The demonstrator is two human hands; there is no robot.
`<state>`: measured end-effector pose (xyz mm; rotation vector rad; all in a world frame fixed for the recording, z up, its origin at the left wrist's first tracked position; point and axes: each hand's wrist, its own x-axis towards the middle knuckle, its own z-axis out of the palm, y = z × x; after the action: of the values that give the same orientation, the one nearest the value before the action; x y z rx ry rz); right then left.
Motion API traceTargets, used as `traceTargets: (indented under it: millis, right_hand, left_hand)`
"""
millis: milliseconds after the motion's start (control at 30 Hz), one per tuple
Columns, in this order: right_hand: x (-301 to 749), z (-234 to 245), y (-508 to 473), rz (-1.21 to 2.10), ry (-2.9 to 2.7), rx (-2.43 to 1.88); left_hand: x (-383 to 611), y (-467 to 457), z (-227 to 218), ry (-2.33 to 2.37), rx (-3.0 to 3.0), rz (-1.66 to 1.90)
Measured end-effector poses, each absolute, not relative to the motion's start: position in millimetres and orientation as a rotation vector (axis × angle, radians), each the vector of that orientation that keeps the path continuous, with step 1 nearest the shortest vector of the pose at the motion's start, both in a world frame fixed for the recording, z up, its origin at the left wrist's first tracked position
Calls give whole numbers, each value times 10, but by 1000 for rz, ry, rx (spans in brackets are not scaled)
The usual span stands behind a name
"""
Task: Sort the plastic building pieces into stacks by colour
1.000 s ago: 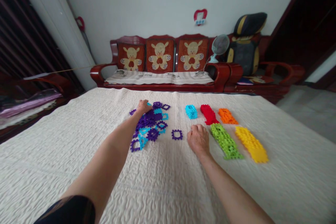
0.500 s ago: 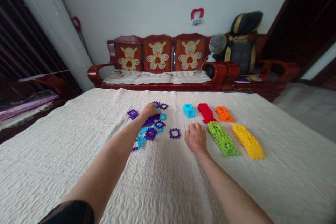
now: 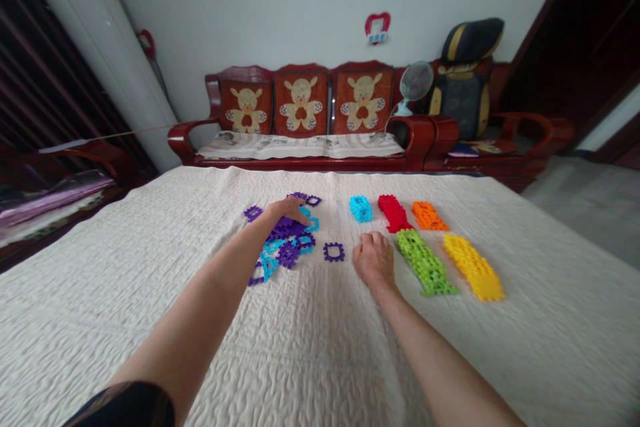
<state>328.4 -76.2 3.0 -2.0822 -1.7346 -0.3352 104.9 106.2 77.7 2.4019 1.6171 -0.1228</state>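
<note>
My left hand [image 3: 291, 209] reaches over a loose pile of purple and light blue plastic interlocking pieces, its thumb apart from the fingers. Purple pieces [image 3: 287, 228] lie under and just below it; light blue pieces [image 3: 270, 263] show at the pile's near side. One purple square frame piece [image 3: 334, 252] lies alone between my hands. My right hand [image 3: 374, 257] rests on the cloth with its fingers curled in, and nothing shows in it. Beside it stands a green row of joined pieces [image 3: 425, 263]; a light blue stack [image 3: 361, 209] is farther back.
A red stack [image 3: 393, 212], an orange stack [image 3: 430, 216] and a yellow stack [image 3: 474, 267] lie on the right of the quilted cream cloth [image 3: 310, 347]. Beyond the cloth's far edge stand a wooden sofa [image 3: 300, 164] and a small fan [image 3: 416, 82].
My left hand has shifted slightly over the pile, and its thumb now spreads away from the fingers. A few pieces beneath have moved a little. My right hand stays where it was.
</note>
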Motion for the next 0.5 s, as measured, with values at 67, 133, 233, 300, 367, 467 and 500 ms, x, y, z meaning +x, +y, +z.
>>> traceTargets:
  millis: [67,133,233,300,367,467,500]
  right_hand:
    - [3281,38,-767,-331,-1738,-2079]
    - [3280,45,-772,-324,-1740,-2076]
    - [3278,52,-774,-323,-1742,-2078]
    - [3278,52,-771,-330,-1744,-2082]
    - [3278,52,-768,-338,-1743,-2090]
    - [3278,53,-766,-343,-1750,-2092]
    - [3278,54,-766,-343,-1751,-2091]
  left_hand:
    - [1062,1052,790,1581,2416,-207]
    - [1075,1033,807,1541,2446,-270]
    - [1092,996,824,1491,2489,-263]
    - [1105,976,823,1470,2501,-220]
    - [1121,964,810,1467,2507,-204]
    - [1150,947,774,1486,2513,-154]
    - [1166,936,762,1498,2520,-93]
